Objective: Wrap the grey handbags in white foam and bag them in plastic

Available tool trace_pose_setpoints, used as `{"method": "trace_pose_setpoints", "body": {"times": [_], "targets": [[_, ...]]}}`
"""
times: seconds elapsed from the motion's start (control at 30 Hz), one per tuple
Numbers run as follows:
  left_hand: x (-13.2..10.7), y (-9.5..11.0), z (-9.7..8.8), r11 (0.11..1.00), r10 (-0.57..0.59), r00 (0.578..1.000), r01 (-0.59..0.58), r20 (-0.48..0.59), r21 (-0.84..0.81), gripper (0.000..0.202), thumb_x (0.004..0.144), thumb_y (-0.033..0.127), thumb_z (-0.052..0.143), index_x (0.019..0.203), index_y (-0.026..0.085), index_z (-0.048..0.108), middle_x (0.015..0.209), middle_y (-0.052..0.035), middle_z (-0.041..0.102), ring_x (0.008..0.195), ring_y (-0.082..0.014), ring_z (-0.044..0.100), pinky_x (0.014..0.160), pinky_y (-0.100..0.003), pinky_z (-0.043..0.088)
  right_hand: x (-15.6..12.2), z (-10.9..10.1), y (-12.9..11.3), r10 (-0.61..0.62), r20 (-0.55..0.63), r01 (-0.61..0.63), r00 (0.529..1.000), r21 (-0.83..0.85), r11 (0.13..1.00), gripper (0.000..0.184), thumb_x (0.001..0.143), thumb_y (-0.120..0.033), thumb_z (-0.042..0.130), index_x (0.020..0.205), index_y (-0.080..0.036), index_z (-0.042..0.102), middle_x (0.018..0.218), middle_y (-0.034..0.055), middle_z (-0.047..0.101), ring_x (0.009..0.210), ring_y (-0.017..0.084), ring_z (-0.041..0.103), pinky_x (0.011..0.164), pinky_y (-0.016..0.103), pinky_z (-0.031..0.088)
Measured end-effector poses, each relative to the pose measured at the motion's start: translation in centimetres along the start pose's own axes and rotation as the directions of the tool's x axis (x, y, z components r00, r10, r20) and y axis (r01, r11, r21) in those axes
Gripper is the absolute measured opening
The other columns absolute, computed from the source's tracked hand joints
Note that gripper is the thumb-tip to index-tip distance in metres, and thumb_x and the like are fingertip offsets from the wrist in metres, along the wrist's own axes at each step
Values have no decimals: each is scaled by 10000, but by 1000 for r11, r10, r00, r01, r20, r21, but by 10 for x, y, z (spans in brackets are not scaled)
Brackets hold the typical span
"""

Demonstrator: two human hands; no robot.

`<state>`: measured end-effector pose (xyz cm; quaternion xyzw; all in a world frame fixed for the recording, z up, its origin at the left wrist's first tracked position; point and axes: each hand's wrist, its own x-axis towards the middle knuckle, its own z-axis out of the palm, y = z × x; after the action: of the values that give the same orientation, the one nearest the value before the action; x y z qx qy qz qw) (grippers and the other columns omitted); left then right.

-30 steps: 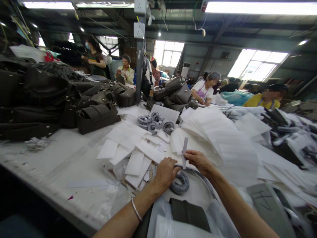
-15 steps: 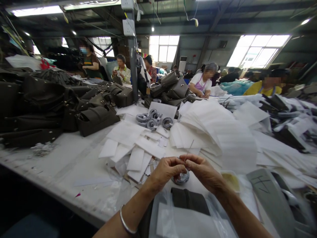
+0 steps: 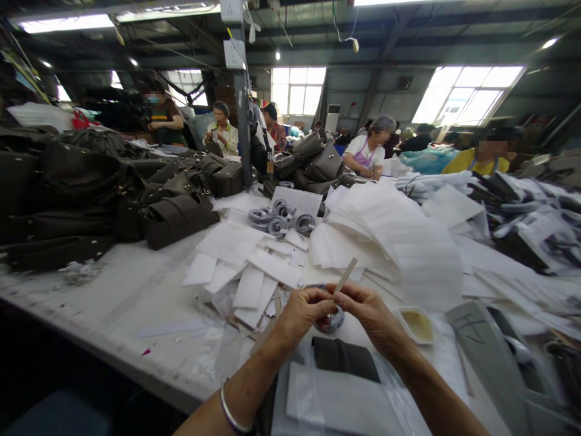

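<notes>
My left hand (image 3: 308, 306) and my right hand (image 3: 365, 309) meet over the table, their fingertips pinched together. A narrow pale strip (image 3: 347, 272) sticks up and to the right from between both hands' fingers. Its lower end is hidden by the fingertips. Just beneath the hands lies a grey coil (image 3: 334, 322), partly covered by them. Closer to me is a dark folded leather-like piece (image 3: 347, 358), with a white foam sheet (image 3: 340, 393) and clear plastic in front of it.
White foam sheets (image 3: 394, 236) and smaller pieces (image 3: 249, 290) lie ahead. Several grey coils (image 3: 278, 227) rest among them. Dark bags (image 3: 177, 218) are piled at left. A shallow dish (image 3: 416, 325) and a grey marked object (image 3: 483, 339) stand at right. Other people work across the table.
The strip has turned so that its flat face shows instead of its thin edge. Both hands stay close together at nearly the same spot.
</notes>
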<state>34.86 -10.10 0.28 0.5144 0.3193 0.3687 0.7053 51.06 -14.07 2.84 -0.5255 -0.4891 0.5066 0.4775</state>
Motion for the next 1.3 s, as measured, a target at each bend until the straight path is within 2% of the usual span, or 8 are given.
{"method": "trace_pose_setpoints", "body": {"times": [0.3, 0.5, 0.7, 0.83, 0.93, 1.1, 1.17, 1.3], "targets": [[-1, -5, -3, 991, -78, 993, 87, 86, -105, 517, 665, 564, 805, 856, 90, 725, 809, -70, 685, 537, -70, 546, 497, -182, 449, 2, 1, 5, -47, -9, 45, 999, -159, 986, 466, 792, -568, 691, 1056, -188, 741, 824, 30, 708, 755, 183, 598, 732, 311, 466], [3, 4, -15, 989, -23, 997, 12, 74, 147, 398, 735, 496, 741, 790, 102, 727, 700, -37, 657, 594, -112, 579, 527, -200, 479, 0, 0, 6, -164, 27, 165, 986, -314, 935, 340, 850, -519, 643, 981, -230, 766, 952, 48, 725, 928, 241, 636, 852, 349, 470], [2, 1, -12, 977, 20, 991, -48, 133, 209, 378, 783, 476, 679, 793, 101, 732, 692, -56, 684, 586, -129, 602, 529, -215, 491, -2, 7, 8, -121, -58, 98, 991, -307, 947, 347, 821, -531, 671, 912, -210, 764, 808, 44, 723, 733, 211, 627, 658, 311, 468], [0, -5, -6, 978, -16, 994, -7, 107, 210, 449, 789, 534, 645, 695, 97, 686, 610, -55, 656, 530, -128, 598, 527, -225, 493, -2, 8, 14, -193, -107, 140, 975, -373, 917, 272, 808, -478, 693, 851, -218, 759, 817, 42, 721, 768, 219, 639, 717, 325, 472], [2, -3, -8, 983, -15, 994, -6, 112, 183, 443, 779, 539, 653, 772, 97, 685, 635, -47, 657, 540, -134, 611, 526, -234, 509, -3, 4, 13, -186, -136, 136, 973, -314, 940, 312, 807, -508, 692, 877, -210, 754, 856, 52, 727, 816, 230, 646, 750, 336, 478], [5, -2, -17, 988, 8, 1000, -8, -1, 155, 407, 757, 471, 668, 954, 118, 619, 631, -2, 633, 524, -128, 608, 499, -219, 492, 9, -2, 8, -196, -202, 136, 960, -277, 951, 363, 786, -520, 698, 915, -184, 745, 840, 63, 730, 783, 226, 644, 730, 346, 494], [6, -5, -19, 986, 18, 1000, -15, -16, 164, 419, 747, 484, 672, 956, 136, 572, 605, 19, 612, 493, -119, 588, 466, -202, 462, 24, -7, 7, -241, -251, 155, 937, -321, 934, 357, 798, -493, 674, 950, -177, 736, 849, 70, 724, 788, 230, 643, 742, 364, 501], [8, -11, -21, 981, 20, 1000, -20, 1, 192, 469, 746, 594, 657, 873, 159, 531, 510, 41, 557, 388, -95, 491, 385, -179, 355, 52, -19, 5, -339, -359, 185, 869, -402, 897, 456, 761, -394, 678, 1164, -181, 672, 1106, 109, 690, 1060, 284, 592, 970, 473, 433]]}}
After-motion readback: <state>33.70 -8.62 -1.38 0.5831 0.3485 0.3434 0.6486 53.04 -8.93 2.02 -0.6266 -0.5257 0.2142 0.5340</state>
